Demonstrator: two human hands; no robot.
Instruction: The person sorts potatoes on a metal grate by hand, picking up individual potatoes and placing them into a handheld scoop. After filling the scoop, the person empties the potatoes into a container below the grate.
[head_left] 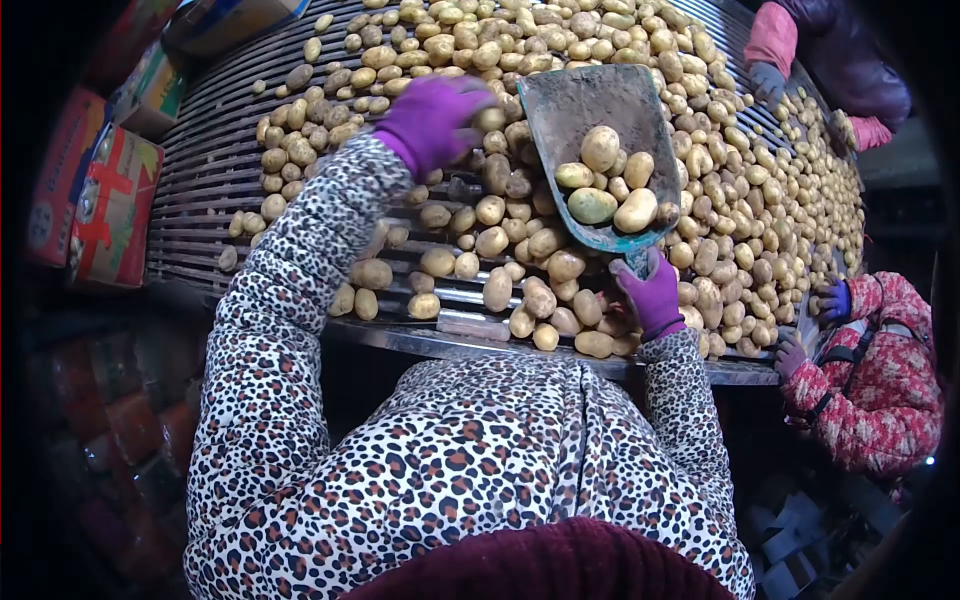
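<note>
Since the right hand [652, 295] is wrapped tight on the scoop [590, 100] handle, I'd keep it level while the half-open, empty-looking left hand [430, 120] rakes potatoes [490, 240] in.

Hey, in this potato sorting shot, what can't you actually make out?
Head view, all of it:
- The purple-gloved left hand is motion-blurred; whether it holds anything is unclear.
- The teal metal scoop has its handle hidden inside the right hand.
- The person in a red patterned jacket is cut off by the right edge.
- The red cardboard boxes at left are too dark to read.
</note>
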